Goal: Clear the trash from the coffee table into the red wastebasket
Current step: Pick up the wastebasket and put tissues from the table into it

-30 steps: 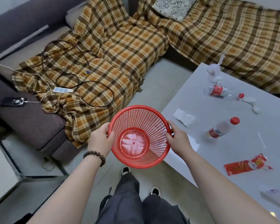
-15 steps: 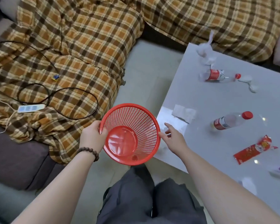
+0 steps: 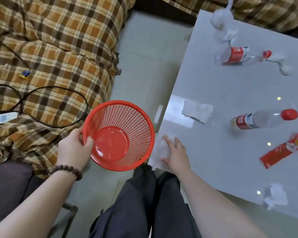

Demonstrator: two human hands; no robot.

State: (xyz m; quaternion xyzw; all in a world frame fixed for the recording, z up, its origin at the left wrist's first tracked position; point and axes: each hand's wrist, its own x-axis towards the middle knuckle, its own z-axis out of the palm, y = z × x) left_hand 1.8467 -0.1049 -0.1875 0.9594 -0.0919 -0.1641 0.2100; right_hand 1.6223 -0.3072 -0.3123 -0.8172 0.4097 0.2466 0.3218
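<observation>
My left hand (image 3: 74, 150) grips the rim of the empty red wastebasket (image 3: 120, 134), held just off the near left corner of the grey coffee table (image 3: 222, 152). My right hand (image 3: 175, 152) lies on a white tissue (image 3: 159, 152) at that table corner, fingers spread over it. Further along the table lie a flat tissue (image 3: 197, 111), two clear bottles with red labels (image 3: 263, 119) (image 3: 237, 54), a red snack wrapper (image 3: 284, 149), a crumpled tissue (image 3: 275, 196) near the front edge and white wads (image 3: 221, 21) at the far end.
A plaid blanket (image 3: 58, 48) covers the sofa on the left, with a black cable (image 3: 58, 88) and a white power strip (image 3: 2, 117) on it. Pale floor (image 3: 144, 57) runs between sofa and table. My dark-trousered legs (image 3: 144, 203) are below.
My right hand left the basket rim and came down on the tissue at the table corner. The left hand alone now holds the basket, and the view has tilted down and closer.
</observation>
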